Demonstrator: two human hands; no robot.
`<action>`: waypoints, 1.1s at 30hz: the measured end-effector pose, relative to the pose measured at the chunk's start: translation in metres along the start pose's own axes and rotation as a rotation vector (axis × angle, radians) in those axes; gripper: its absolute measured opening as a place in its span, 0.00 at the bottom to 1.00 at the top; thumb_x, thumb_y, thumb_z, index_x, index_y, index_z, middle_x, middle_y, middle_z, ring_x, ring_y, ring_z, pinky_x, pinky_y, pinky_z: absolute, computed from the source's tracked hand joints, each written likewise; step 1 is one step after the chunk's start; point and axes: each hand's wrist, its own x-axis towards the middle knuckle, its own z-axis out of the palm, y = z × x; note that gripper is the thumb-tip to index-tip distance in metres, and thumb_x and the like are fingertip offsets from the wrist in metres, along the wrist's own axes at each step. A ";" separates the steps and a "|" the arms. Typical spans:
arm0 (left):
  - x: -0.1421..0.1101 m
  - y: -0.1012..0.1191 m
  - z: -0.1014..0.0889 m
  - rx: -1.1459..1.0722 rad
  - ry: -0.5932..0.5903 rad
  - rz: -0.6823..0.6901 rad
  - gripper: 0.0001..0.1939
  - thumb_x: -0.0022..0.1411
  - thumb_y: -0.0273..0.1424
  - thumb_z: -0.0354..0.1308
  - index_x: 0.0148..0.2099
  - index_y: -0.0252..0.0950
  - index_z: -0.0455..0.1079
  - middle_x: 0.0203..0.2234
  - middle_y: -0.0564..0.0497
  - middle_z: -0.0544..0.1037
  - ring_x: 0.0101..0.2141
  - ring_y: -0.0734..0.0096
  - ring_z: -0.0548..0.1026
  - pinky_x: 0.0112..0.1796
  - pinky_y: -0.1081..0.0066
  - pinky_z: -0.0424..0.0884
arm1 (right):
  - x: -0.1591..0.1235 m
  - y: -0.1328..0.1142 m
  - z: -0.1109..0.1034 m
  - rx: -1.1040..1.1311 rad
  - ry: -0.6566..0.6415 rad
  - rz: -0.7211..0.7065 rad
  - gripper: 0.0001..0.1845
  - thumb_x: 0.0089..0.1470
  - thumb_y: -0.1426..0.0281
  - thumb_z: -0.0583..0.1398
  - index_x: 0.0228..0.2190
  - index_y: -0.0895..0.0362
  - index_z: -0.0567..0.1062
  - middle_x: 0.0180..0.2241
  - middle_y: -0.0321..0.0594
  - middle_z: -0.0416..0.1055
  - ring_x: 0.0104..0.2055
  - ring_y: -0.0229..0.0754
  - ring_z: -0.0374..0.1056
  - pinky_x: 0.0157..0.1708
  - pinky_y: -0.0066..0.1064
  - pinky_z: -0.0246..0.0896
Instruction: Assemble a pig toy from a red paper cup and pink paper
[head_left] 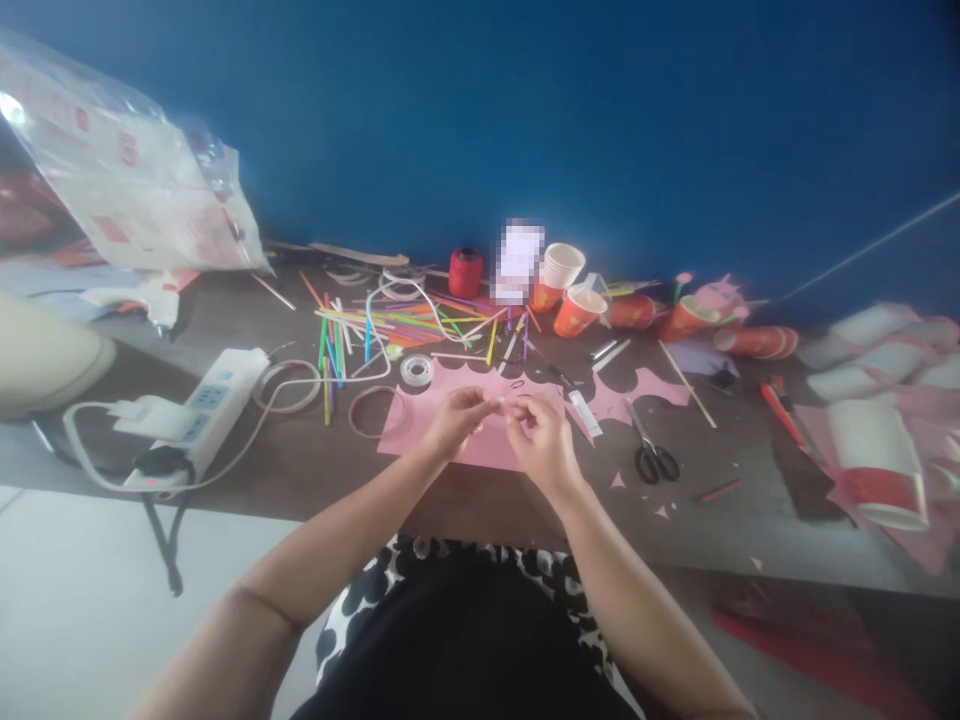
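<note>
Above a cut sheet of pink paper (411,428), my left hand (456,420) and my right hand (546,445) meet fingertip to fingertip. Both are closed in a pinch. A small pale bit shows between the fingertips, too small to name. Just beyond the hands a small dark loop (517,384) lies on the paper. To the right of my right hand are a craft knife (577,402), a scalloped pink paper offcut (645,390) and black-handled scissors (654,462). A roll of white tape (417,371) rests at the paper's far left edge.
Coloured sticks (420,325) lie scattered behind. Paper cups (564,265), a red spool (466,273) and a blurred-out phone (519,262) stand by the blue wall. A power strip (214,405) with a white cable and a glue gun (154,300) are left; a red cutter (784,408) is right.
</note>
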 end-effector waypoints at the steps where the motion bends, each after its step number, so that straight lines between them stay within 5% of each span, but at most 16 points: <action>1: 0.000 0.001 0.000 -0.008 0.002 -0.003 0.14 0.47 0.37 0.66 0.26 0.31 0.68 0.20 0.53 0.73 0.14 0.87 0.56 0.17 0.79 0.50 | -0.001 0.001 0.001 0.022 0.056 0.044 0.09 0.51 0.71 0.57 0.37 0.56 0.71 0.33 0.40 0.68 0.34 0.40 0.65 0.36 0.33 0.63; 3: 0.000 0.002 0.001 -0.016 0.005 -0.018 0.14 0.47 0.37 0.66 0.26 0.31 0.68 0.19 0.53 0.72 0.14 0.87 0.56 0.16 0.79 0.49 | 0.000 0.005 0.004 0.079 0.140 0.158 0.12 0.48 0.66 0.60 0.37 0.56 0.70 0.34 0.40 0.67 0.33 0.40 0.64 0.34 0.33 0.63; 6: -0.001 0.004 0.002 -0.030 0.019 -0.039 0.16 0.43 0.36 0.68 0.25 0.31 0.67 0.15 0.57 0.68 0.13 0.87 0.56 0.15 0.79 0.49 | 0.004 0.013 0.012 0.256 0.074 0.303 0.18 0.44 0.63 0.63 0.37 0.57 0.69 0.33 0.39 0.67 0.30 0.38 0.63 0.30 0.31 0.62; 11: -0.003 0.005 0.004 -0.003 -0.006 -0.044 0.16 0.44 0.38 0.66 0.25 0.32 0.66 0.13 0.59 0.65 0.13 0.86 0.57 0.15 0.79 0.50 | 0.011 0.025 0.023 0.391 0.115 0.389 0.22 0.39 0.64 0.65 0.38 0.56 0.68 0.33 0.38 0.68 0.30 0.38 0.65 0.29 0.30 0.62; 16: -0.005 0.005 0.004 0.081 0.008 -0.022 0.17 0.45 0.39 0.66 0.26 0.31 0.66 0.15 0.57 0.68 0.13 0.86 0.57 0.14 0.79 0.50 | 0.011 0.027 0.021 0.431 0.002 0.436 0.11 0.43 0.62 0.63 0.26 0.56 0.71 0.22 0.34 0.69 0.25 0.39 0.66 0.25 0.29 0.59; 25: -0.007 0.006 0.004 0.099 -0.061 -0.060 0.18 0.47 0.42 0.63 0.26 0.32 0.64 0.13 0.59 0.61 0.13 0.85 0.54 0.16 0.79 0.47 | 0.012 0.029 0.020 0.701 -0.079 0.590 0.11 0.41 0.62 0.65 0.24 0.57 0.74 0.19 0.34 0.70 0.23 0.37 0.65 0.27 0.29 0.59; 33: -0.008 0.004 0.003 0.323 -0.040 0.042 0.18 0.49 0.43 0.62 0.27 0.30 0.69 0.17 0.55 0.69 0.17 0.83 0.59 0.19 0.78 0.52 | 0.015 0.025 0.015 0.519 -0.093 0.446 0.09 0.42 0.63 0.63 0.22 0.57 0.74 0.20 0.33 0.69 0.23 0.36 0.63 0.24 0.27 0.55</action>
